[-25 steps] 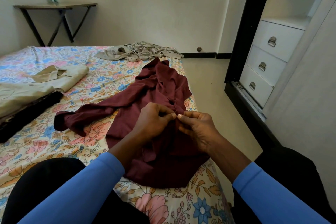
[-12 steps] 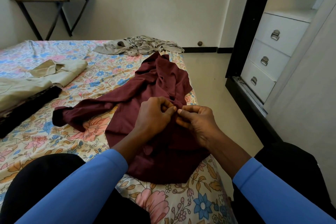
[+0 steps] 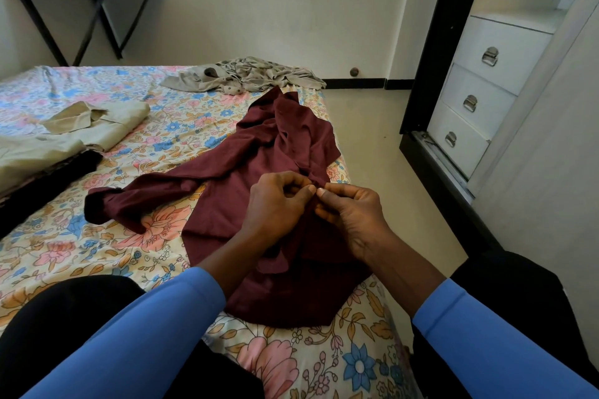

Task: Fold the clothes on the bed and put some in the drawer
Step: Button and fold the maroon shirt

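Folding stood partway: beige clothes lay folded on the bed; left hand and right hand pinched the maroon shirt; grey garment lay crumpled, drawers closed.

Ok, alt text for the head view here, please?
The left hand and right hand pinch the front of a maroon shirt spread on a floral bed. A folded beige garment lies left, a crumpled grey garment beyond, closed white drawers right.

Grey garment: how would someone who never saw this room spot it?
Start at the floral bed. At its far edge, beyond the maroon shirt, lies the grey garment. Unlike the folded beige clothes at left, it is crumpled.
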Demonstrator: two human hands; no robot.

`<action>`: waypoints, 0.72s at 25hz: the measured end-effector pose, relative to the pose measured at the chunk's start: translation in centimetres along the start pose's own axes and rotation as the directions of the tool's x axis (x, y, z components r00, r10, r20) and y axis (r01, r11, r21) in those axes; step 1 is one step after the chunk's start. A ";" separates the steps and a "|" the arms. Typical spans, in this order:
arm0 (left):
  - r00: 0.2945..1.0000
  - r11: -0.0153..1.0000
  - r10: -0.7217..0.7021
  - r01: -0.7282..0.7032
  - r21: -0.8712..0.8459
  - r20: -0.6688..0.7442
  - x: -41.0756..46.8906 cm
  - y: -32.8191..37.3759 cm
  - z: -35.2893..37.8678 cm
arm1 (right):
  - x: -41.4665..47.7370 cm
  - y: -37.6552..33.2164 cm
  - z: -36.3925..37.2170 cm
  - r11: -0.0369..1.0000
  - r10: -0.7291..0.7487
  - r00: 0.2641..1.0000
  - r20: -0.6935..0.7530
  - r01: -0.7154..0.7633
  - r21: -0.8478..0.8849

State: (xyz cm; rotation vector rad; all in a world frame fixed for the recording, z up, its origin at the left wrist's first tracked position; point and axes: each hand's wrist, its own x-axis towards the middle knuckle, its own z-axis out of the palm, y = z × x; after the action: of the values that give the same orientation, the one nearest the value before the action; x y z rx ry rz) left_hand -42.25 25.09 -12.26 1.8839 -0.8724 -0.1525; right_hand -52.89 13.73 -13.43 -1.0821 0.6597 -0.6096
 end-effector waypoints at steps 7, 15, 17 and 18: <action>0.981 0.958 -0.169 0.186 -0.221 0.091 0.0 -0.9 0.2 | 0.5 0.2 -0.4 0.972 -0.123 0.992 0.030 0.127 -0.197; 0.931 0.875 -0.262 0.341 -0.344 0.255 0.9 -0.3 0.1 | 1.8 -1.3 -0.9 0.906 -0.093 0.980 0.175 0.156 -0.393; 0.934 0.883 -0.246 0.327 -0.338 0.261 0.9 -0.6 0.1 | 1.8 -1.7 -0.7 0.970 0.093 0.981 0.173 -0.049 -0.238; 0.935 0.888 -0.237 0.319 -0.331 0.265 1.0 -0.7 0.0 | 1.8 -1.9 -0.7 0.974 0.162 0.971 0.174 -0.129 -0.186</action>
State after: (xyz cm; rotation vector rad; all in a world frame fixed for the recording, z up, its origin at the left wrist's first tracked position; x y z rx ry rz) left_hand -41.21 24.59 -12.57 1.6414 -0.6531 -0.6691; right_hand -52.42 11.35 -12.24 -1.2243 0.6288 -0.3218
